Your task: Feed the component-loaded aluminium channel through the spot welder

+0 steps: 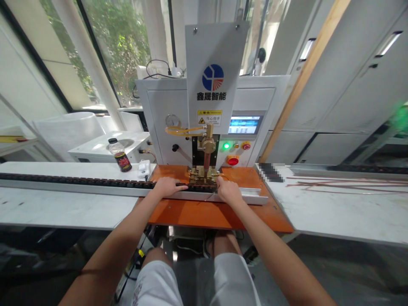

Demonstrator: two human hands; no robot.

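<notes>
I hold both arms (134, 231) forward, left hand (167, 187) draped over the dark strip (124, 183), right hand (228, 190) curled; with some fingers hidden, I can't tell either's grip.

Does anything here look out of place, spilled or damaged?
Nothing looks spilled or damaged. Mildly odd: a bottle, seemingly a drink, stands near the powered machine, and thin rods lie loosely spread on the right-hand table, beside a pixelated patch hiding something.
</notes>
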